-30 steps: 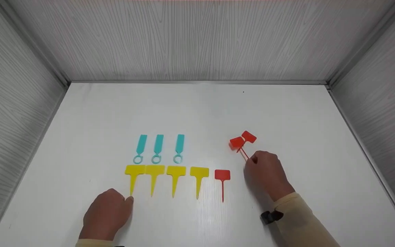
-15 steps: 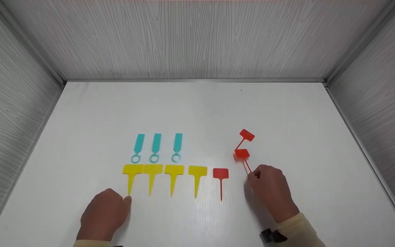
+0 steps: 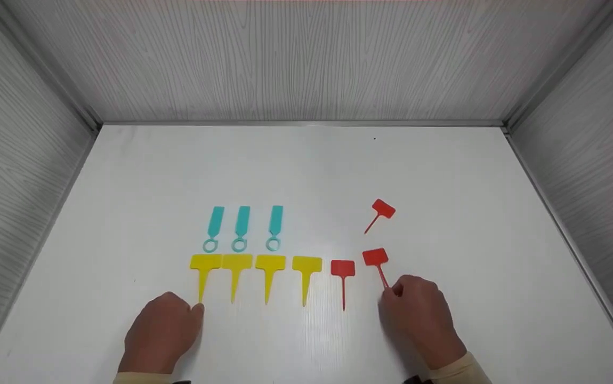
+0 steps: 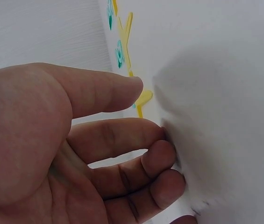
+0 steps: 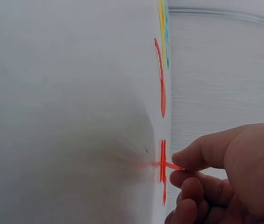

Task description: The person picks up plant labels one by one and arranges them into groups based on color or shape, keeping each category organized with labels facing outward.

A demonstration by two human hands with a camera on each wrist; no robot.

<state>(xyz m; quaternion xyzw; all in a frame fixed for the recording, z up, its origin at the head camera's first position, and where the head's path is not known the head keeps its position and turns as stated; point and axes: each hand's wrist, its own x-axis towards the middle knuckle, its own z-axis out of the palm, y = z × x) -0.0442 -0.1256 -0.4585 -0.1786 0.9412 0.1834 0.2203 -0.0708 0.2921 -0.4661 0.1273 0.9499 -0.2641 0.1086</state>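
My right hand (image 3: 418,317) pinches the thin stem of a red T-shaped plant label (image 3: 375,257) between thumb and forefinger. In the right wrist view that label's head (image 5: 163,161) is close over the white surface. To its left lies a second red plant label (image 3: 343,268), stem toward me; a third red label (image 3: 384,208) lies tilted farther back. My left hand (image 3: 162,333) rests on the table with fingers loosely bent, holding nothing. Its thumb is right by the tip of the leftmost yellow plant label (image 3: 206,262).
Several yellow T-shaped labels, among them one (image 3: 306,264) beside the red one, form a row on the white table (image 3: 306,170). Behind them lie three teal ring-ended tags, such as this teal tag (image 3: 276,220). Wood-grain panels (image 3: 306,64) enclose the back and sides.
My right hand has drawn the pinched red label toward me, away from the tilted red one, to beside the red label in the row. My left hand has stayed put.
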